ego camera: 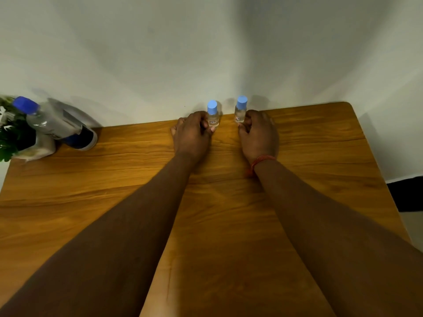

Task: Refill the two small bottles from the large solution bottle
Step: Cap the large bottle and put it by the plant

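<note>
Two small clear bottles with light blue caps stand upright at the far edge of the wooden table (114, 191), close to the wall. My left hand (191, 133) is wrapped around the left small bottle (212, 114). My right hand (257, 133) grips the right small bottle (240, 110); an orange thread band circles that wrist. Both caps are on. The large solution bottle (52, 122), clear with a dark blue cap and a dark base, stands at the far left of the table, well away from both hands.
A potted green plant (13, 133) in a white pot sits at the far left corner, beside the large bottle. A white wall runs right behind the table. The table's right edge drops off to the floor (409, 220).
</note>
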Motion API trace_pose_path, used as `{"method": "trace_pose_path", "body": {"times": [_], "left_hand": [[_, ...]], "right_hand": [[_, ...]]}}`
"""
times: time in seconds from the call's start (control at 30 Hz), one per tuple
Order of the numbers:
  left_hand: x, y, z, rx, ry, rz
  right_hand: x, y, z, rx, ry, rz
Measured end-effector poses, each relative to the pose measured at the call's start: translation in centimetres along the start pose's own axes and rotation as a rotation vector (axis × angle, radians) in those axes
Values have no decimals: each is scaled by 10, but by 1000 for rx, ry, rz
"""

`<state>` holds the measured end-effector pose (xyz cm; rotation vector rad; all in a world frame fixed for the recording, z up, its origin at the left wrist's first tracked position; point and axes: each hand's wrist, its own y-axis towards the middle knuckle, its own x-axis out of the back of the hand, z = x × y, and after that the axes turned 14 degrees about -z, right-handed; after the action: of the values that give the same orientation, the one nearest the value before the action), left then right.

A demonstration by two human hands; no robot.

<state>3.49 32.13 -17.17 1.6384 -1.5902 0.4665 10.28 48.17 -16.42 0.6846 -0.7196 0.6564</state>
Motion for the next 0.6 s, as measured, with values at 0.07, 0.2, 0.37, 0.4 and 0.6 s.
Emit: {"method": "trace_pose_path", "body": {"times": [0.07,0.2,0.37,0.4,0.6], "left_hand": [[-1,0,1,-8,2,-5],[-2,1,2,-10,7,-22],[-5,1,2,0,21,-38],[-5,1,2,1,25,-42],[-6,0,2,-8,30,-56]], "right_hand": [[-1,1,-1,-1,-22,3],[-1,3,1,-12,-56,12],[-1,3,2,-38,-21,2],[-1,3,2,-41,1,0],[-1,5,6,-21,-27,-4]]}}
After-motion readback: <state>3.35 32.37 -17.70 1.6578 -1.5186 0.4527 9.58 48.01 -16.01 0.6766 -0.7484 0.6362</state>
